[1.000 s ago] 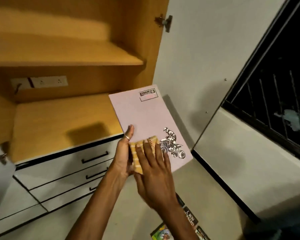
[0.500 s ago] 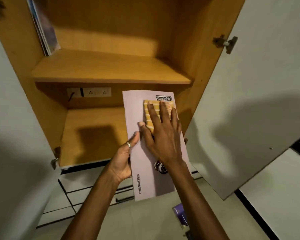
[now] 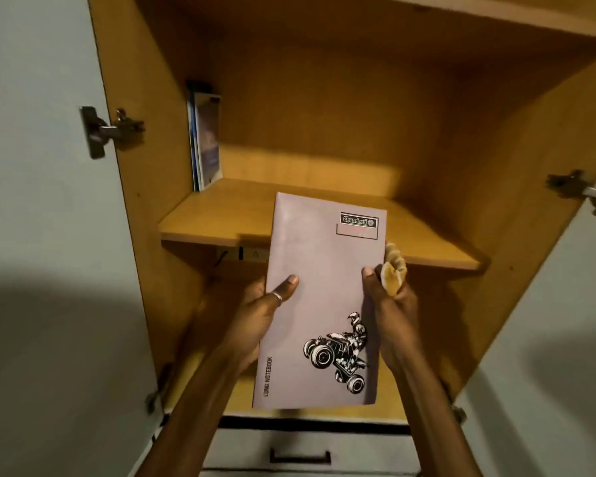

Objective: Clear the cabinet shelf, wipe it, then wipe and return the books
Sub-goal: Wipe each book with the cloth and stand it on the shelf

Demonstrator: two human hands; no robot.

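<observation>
A pink long notebook with a quad-bike print is held upright in front of the wooden cabinet shelf. My left hand grips its left edge, thumb on the cover. My right hand grips the right edge, thumb on the cover, with a bunched yellow cloth held against the book's edge. Several thin books stand upright at the shelf's far left, against the cabinet wall.
White cabinet doors hang open on both sides, with hinges on the left and right. A socket strip sits below the shelf. White drawers with a black handle lie below the lower shelf.
My right hand stopped wiping the cover and moved to the book's right edge with the cloth bunched in it. My view tilted upward to the upper shelf.
</observation>
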